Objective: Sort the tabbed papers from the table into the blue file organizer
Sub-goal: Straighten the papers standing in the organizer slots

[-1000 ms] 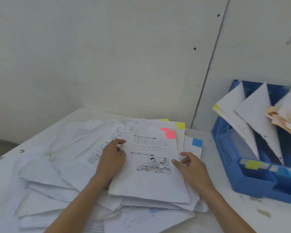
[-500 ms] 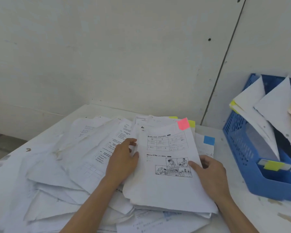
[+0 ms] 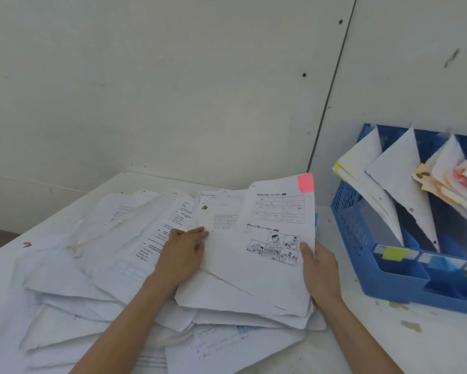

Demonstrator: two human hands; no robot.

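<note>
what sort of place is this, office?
Likely a school or office filing corner: a heap of printed white paper worksheets on a scuffed white table, a blue plastic file organizer with colour-tabbed slots, bare white panel walls.

Two arms noted. Left hand (image 3: 182, 255) and right hand (image 3: 320, 268) are seen bare. Forearms are left uncovered as far as the frame's lower edge.

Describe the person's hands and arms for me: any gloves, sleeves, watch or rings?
The left hand and the right hand wear no gloves. No ring, watch or bracelet shows on either. Both arms are uncovered right down to the bottom edge of the picture, with no sleeve in view.
</note>
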